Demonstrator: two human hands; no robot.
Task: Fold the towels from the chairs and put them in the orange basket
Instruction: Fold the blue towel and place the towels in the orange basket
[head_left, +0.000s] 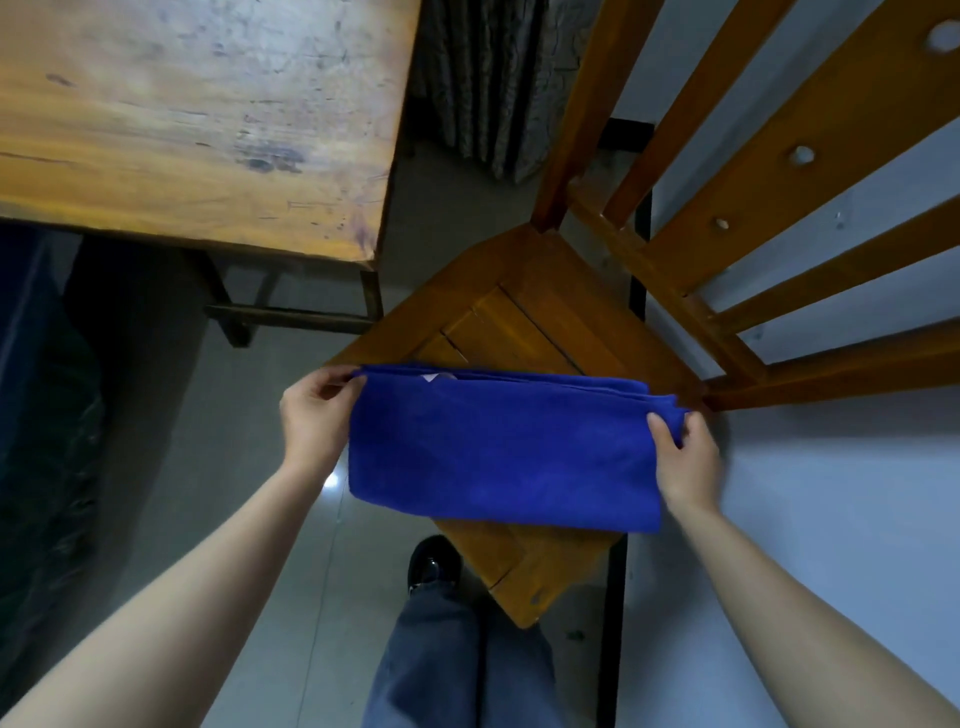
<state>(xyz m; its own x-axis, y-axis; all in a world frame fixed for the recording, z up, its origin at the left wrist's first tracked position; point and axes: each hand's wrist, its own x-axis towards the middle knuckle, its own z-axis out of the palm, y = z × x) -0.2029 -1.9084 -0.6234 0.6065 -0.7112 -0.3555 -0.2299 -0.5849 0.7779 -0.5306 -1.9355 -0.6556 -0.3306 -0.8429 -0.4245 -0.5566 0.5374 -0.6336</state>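
— Head view: grey tile floor (291, 519), one worn tabletop (182, 114), one slatted chair (545, 291) before you.
— One folded blue towel (498, 447) over its seat; your left hand (311, 415) and right hand (685, 452) each grip a top corner.

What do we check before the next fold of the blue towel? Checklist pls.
1. Grip of the left hand on the blue towel, top left corner: ok, pinched.
2. Grip of the right hand on the top right corner: ok, pinched.
3. Layers even along the top edge: ok.
4. Towel's lower edge resting on the chair seat or hanging: cannot tell.
5. Bare seat behind the towel to lay it on: ok.
6. Orange basket in view: not ok, out of frame.
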